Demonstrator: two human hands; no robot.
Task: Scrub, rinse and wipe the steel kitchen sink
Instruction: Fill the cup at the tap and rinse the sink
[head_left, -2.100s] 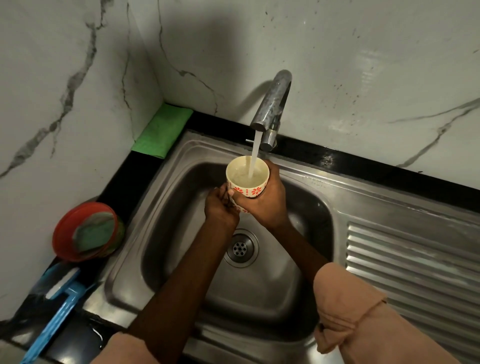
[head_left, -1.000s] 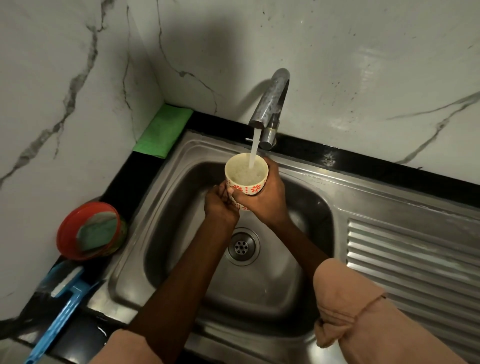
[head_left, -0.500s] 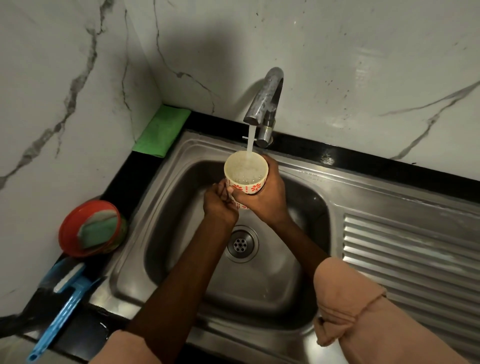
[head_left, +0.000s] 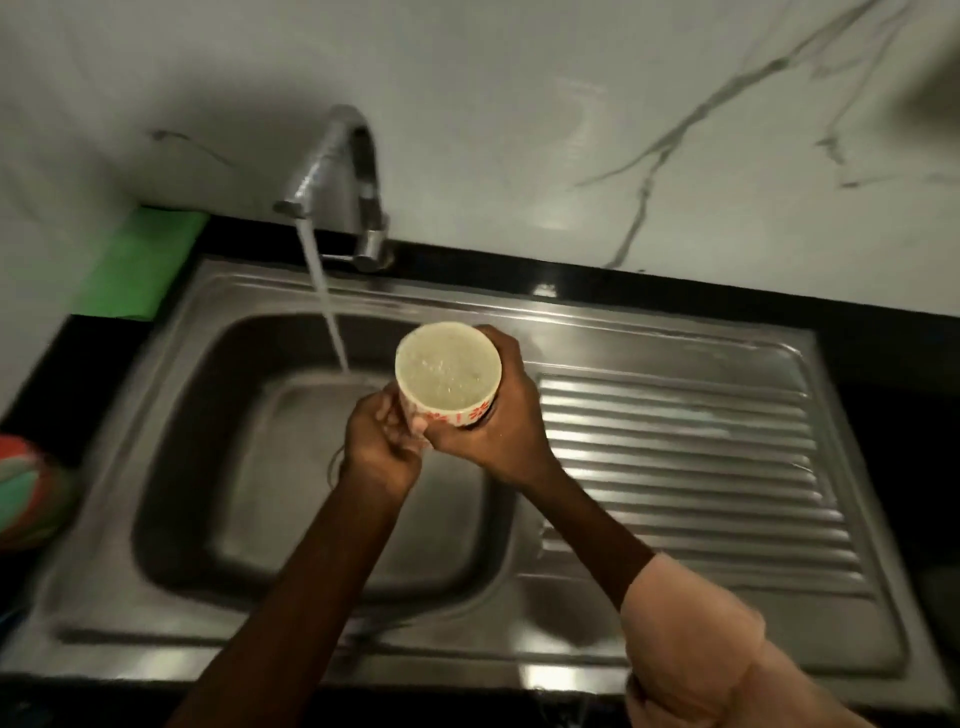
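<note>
1. Over the steel sink (head_left: 675, 332), just right of the running tap (head_left: 340, 156) stream: full cup (head_left: 448, 375), gripped by right hand (head_left: 501, 426), left hand (head_left: 382, 444) curled at its side.
2. Rinse step, likely.
3. Next: tilt slowly, pouring across basin and drainboard without splashing the worktop (head_left: 883, 358).

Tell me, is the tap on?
On. Water streams from the tap into the sink, beside the cup.
</note>
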